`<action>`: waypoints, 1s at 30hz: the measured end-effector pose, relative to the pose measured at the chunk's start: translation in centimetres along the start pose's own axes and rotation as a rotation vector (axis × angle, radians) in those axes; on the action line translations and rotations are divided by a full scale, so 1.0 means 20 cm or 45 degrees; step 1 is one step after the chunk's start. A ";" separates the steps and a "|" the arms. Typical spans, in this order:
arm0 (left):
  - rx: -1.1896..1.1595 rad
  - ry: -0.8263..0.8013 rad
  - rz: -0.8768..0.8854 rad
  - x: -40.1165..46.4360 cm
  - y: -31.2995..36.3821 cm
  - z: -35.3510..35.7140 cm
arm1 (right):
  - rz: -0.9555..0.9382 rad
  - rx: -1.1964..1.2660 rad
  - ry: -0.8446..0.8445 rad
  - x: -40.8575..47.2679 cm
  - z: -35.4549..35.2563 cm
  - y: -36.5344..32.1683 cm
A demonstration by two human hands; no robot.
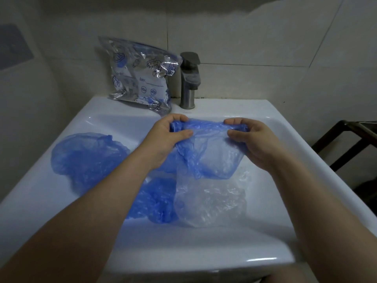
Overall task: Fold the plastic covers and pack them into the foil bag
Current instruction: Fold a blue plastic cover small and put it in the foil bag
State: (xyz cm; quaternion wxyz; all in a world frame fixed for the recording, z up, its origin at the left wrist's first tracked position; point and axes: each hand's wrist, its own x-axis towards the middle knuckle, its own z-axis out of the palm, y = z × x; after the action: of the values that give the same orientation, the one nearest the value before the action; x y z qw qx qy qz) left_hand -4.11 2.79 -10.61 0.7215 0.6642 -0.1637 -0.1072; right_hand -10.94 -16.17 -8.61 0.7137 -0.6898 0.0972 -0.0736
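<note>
Blue plastic cover (212, 152) stretched over the sink (61, 197), its top edge pinched by left hand (169, 133) at 9 o'clock and right hand (253, 139) at 3 o'clock, fingers curled on the film. More covers (87, 158) heaped below. Foil bag (140, 78) propped at 11 o'clock, touching the tap (188, 82)

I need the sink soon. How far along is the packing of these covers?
Done: the foil bag by the tap already shows blue inside. In hand: left hand and right hand stretch one blue cover. Left: a blue cover, another and a clear cover lie loose in the sink.
</note>
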 end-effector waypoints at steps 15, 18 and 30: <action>-0.002 -0.042 -0.008 -0.02 0.05 -0.04 | -0.140 -0.008 -0.164 0.00 -0.09 0.00; -0.232 -0.064 0.003 -0.02 0.07 -0.03 | -0.053 0.118 -0.238 -0.01 -0.08 -0.02; 0.056 0.106 -0.024 -0.03 0.05 0.05 | -0.271 -0.525 0.095 0.02 -0.02 0.02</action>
State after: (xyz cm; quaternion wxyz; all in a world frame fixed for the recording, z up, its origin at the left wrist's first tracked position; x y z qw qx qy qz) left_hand -5.15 2.21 -9.59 0.7119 0.6852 -0.1297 -0.0825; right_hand -10.76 -16.66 -9.03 0.5417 -0.8242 0.0631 -0.1525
